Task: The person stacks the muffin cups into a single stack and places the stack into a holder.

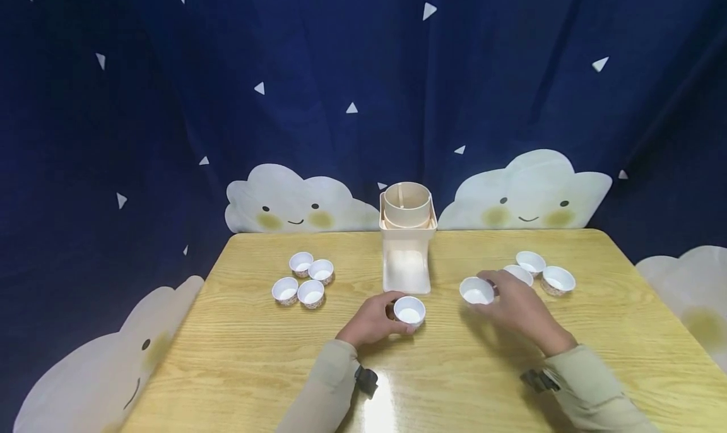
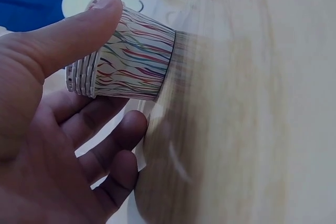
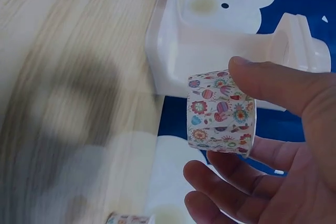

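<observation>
My left hand (image 1: 376,319) grips a small stack of paper baking cups (image 2: 134,53) with wavy coloured stripes between thumb and fingers; several nested rims show. The stack is upright at the table's middle, just in front of the cream dispenser (image 1: 406,256); whether its base touches the wood is hard to tell. My right hand (image 1: 514,303) holds a flower-patterned paper baking cup (image 3: 220,113) by its side, thumb on one side and fingers on the other. That cup hangs above the table, right of the dispenser. Behind the right hand, a white cup (image 1: 519,274) is partly hidden.
Several patterned cups (image 1: 311,293) stand grouped on the left of the wooden table (image 1: 238,357). Two more cups, one at the back (image 1: 531,262) and one farther right (image 1: 558,280), stand beside the partly hidden one. A dark blue curtain (image 1: 318,54) with clouds hangs behind the table's far edge.
</observation>
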`<act>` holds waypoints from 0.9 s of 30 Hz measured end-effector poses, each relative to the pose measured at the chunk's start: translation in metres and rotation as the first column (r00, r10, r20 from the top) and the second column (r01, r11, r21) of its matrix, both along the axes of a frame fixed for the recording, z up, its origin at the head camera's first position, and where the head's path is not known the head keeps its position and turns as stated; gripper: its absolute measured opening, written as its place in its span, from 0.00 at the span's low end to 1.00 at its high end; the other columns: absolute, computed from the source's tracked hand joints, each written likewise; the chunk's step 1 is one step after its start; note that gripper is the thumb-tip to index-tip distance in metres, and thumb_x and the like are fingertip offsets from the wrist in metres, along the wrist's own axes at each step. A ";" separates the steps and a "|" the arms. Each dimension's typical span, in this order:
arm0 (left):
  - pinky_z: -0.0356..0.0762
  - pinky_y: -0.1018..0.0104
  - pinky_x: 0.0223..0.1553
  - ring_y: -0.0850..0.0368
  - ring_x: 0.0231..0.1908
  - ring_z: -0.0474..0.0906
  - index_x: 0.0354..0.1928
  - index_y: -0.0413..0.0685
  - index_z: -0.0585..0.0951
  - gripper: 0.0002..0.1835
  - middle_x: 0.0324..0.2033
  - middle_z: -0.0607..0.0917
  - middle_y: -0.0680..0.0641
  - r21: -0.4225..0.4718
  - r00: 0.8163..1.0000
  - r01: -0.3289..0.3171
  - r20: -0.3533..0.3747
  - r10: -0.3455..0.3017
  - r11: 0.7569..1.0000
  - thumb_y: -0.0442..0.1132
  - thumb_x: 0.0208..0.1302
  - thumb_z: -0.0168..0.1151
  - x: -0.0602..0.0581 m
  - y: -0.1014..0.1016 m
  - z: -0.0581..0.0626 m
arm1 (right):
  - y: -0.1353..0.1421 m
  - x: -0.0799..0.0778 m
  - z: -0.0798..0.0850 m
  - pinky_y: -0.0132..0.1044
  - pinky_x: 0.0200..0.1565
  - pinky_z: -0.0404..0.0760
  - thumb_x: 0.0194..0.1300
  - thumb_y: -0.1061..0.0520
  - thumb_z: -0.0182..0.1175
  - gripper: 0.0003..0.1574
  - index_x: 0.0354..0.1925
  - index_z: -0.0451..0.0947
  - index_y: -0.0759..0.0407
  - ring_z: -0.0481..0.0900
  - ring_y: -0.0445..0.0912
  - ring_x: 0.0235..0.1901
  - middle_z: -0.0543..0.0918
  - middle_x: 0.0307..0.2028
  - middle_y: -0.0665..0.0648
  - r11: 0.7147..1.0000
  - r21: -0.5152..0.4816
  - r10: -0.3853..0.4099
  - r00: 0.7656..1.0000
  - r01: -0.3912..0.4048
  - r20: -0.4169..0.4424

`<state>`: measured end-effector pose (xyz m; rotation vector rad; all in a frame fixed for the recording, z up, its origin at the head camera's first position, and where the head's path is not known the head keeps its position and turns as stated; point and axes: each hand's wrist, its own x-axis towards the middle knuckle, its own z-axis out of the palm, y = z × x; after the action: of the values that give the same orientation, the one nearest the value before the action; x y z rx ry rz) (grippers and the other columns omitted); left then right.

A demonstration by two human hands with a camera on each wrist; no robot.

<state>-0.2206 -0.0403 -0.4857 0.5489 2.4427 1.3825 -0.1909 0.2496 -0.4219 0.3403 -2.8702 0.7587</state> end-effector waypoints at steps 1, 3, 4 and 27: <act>0.73 0.72 0.35 0.63 0.34 0.73 0.58 0.60 0.80 0.31 0.34 0.82 0.54 -0.001 1.000 0.001 0.002 -0.001 1.000 0.43 0.48 0.79 0.000 0.000 0.000 | -0.002 0.000 0.001 0.54 0.46 0.80 0.50 0.53 0.75 0.36 0.54 0.78 0.70 0.83 0.57 0.43 0.85 0.46 0.67 1.000 0.002 0.005 1.000 -0.005 -0.004; 0.72 0.72 0.34 0.63 0.33 0.73 0.58 0.61 0.80 0.31 0.33 0.81 0.55 -0.005 1.000 0.001 0.002 -0.001 1.000 0.43 0.48 0.80 -0.001 0.000 -0.001 | -0.006 -0.001 0.003 0.55 0.48 0.80 0.50 0.53 0.75 0.36 0.54 0.78 0.70 0.83 0.58 0.45 0.84 0.47 0.68 1.000 0.002 0.013 1.000 -0.013 -0.014; 0.72 0.72 0.34 0.63 0.33 0.73 0.58 0.60 0.80 0.31 0.32 0.80 0.55 -0.005 1.000 0.002 -0.002 -0.002 1.000 0.43 0.48 0.80 -0.001 0.000 -0.001 | -0.008 -0.001 0.004 0.55 0.49 0.80 0.50 0.53 0.75 0.36 0.54 0.78 0.70 0.83 0.59 0.46 0.84 0.48 0.68 1.000 0.003 0.017 1.000 -0.017 -0.020; 0.71 0.70 0.43 0.62 0.38 0.74 0.59 0.60 0.80 0.33 0.41 0.85 0.54 0.013 1.000 -0.003 -0.015 0.003 1.000 0.41 0.48 0.80 0.000 0.000 -0.001 | -0.046 0.001 0.012 0.42 0.43 0.80 0.49 0.55 0.77 0.34 0.54 0.79 0.60 0.81 0.49 0.41 0.83 0.46 0.59 0.964 -0.112 0.243 0.970 -0.240 0.014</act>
<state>-0.2209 -0.0400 -0.4872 0.5602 2.4488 1.4009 -0.1900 0.2039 -0.4097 0.6789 -2.8292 0.9639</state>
